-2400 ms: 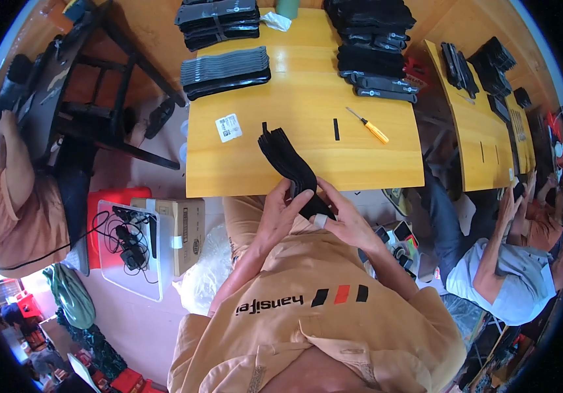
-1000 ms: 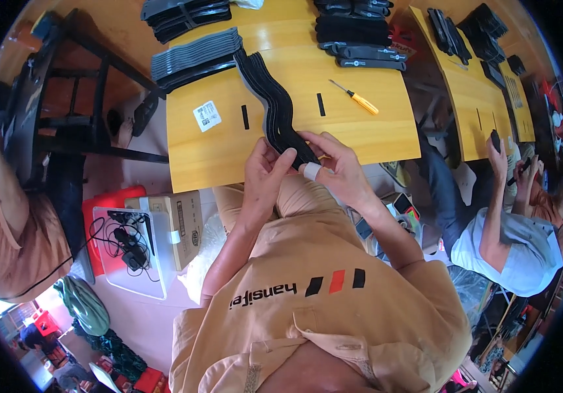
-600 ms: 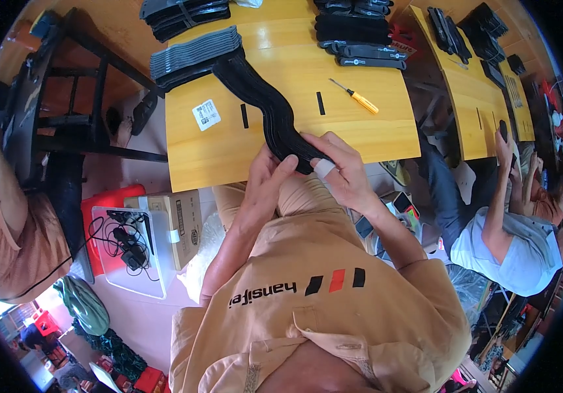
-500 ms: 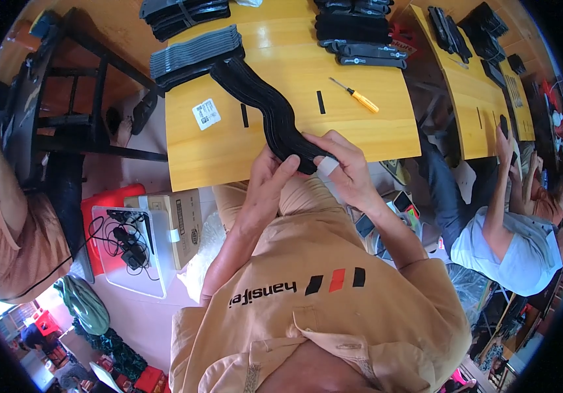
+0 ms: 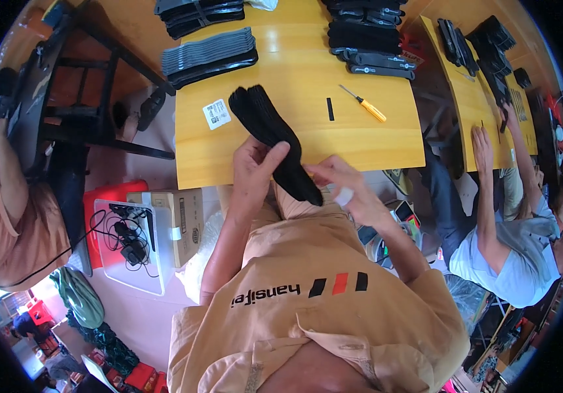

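Note:
My left hand [image 5: 255, 167] is closed around a bundle of curved black strips [image 5: 275, 131], its thumb across the top face. The bundle slants over the table's near edge, its lower end hanging above my lap. Beside that lower end is my right hand [image 5: 357, 193], smeared by motion, with a white wrap on one finger. Whether its fingertips touch the bundle I cannot tell. On the yellow wooden table [image 5: 196, 160] lie a white printed label [image 5: 216, 114], a short black strip [image 5: 330, 109] and a screwdriver with a yellow handle [image 5: 372, 110].
Stacks of grey and black strips [image 5: 209, 56] sit at the table's far left, more black strips [image 5: 367, 42] at the far right. Left of my legs are a clear bin of cables [image 5: 160, 262] and a cardboard box [image 5: 186, 226]. Co-workers sit on both sides.
My left hand has shifted farther up the bundle, and the bundle has swung steeper, its lower end nearer me. My right hand has let go of its grip on the lower end and drawn back.

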The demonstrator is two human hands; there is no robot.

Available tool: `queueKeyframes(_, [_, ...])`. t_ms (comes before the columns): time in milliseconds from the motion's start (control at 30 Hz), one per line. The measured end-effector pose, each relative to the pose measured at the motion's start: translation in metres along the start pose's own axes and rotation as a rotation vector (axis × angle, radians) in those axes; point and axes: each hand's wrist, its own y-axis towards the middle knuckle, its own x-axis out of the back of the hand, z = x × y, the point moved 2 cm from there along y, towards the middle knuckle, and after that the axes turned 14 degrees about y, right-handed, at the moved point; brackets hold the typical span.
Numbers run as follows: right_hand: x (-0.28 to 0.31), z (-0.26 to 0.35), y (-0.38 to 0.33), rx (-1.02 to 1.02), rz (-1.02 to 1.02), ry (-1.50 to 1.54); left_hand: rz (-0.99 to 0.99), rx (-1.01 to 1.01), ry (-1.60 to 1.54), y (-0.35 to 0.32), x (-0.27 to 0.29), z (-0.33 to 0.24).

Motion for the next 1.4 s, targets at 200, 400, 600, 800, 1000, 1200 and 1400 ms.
queueKeyframes(200, [0.014,0.017,0.035,0.000,-0.218,0.077,0.248,0.032,-0.011,-0.014,-0.014,0.008])
queueKeyframes(400, [0.001,0.015,0.065,-0.118,-0.236,0.208,0.278,0.034,-0.074,-0.019,-0.022,0.007])
queueKeyframes(600, [-0.009,0.018,0.057,0.061,-0.266,-0.180,-0.033,-0.104,0.084,-0.003,-0.015,-0.008])
queueKeyframes(800, [-0.017,0.010,0.044,0.122,-0.379,-0.193,-0.211,-0.205,0.473,-0.002,-0.029,-0.011])
queueKeyframes(1000, [-0.022,0.004,0.035,0.250,-0.554,-0.351,-0.306,-0.179,0.418,0.003,-0.045,-0.016])
queueKeyframes(1200, [-0.021,-0.001,0.026,0.166,-0.572,-0.277,-0.242,-0.128,0.384,0.004,-0.051,-0.008])
queueKeyframes(1400, [-0.022,-0.002,0.016,0.201,-0.622,-0.179,-0.194,-0.100,0.389,0.007,-0.052,-0.007])
